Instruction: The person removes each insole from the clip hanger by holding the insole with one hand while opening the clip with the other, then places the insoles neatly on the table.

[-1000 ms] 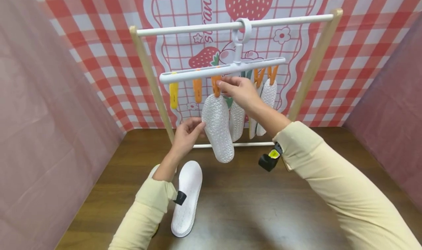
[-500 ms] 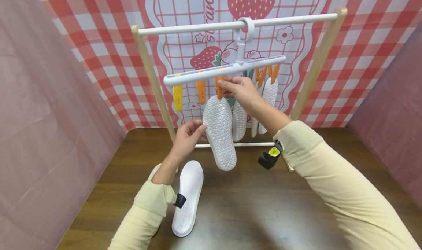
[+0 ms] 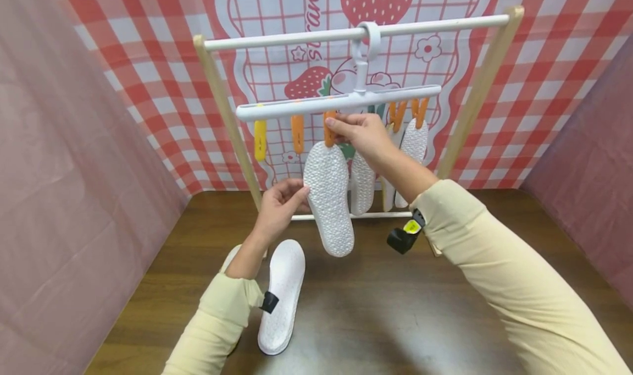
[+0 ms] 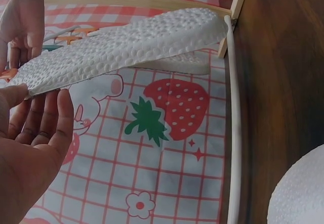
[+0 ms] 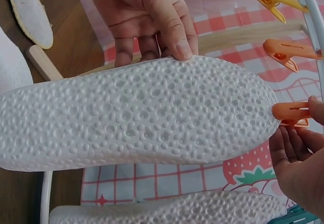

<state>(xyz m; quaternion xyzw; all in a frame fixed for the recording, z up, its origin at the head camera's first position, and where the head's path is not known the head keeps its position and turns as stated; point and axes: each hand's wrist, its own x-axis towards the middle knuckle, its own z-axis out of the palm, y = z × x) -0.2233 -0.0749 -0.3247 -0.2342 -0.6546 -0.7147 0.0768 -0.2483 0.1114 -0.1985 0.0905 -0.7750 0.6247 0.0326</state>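
Pinching the side of the bumpy white insole (image 3: pixel 328 199) with our left hand (image 3: pixel 281 203) below the white hanger (image 3: pixel 338 103), we grip an orange clothespin (image 3: pixel 329 137) at the insole's top end with our right hand (image 3: pixel 368 137).

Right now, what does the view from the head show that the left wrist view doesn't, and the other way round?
Only the head view shows the grey-white hanger's hook looped over the top rail, and the yellow clip.

Only the left wrist view shows the palm side of the left hand, and a small red four-pointed star printed on the cloth.

Both show the left hand pinching the edge of a bumpy white insole, the right hand near its clipped end, and the white lower rail.
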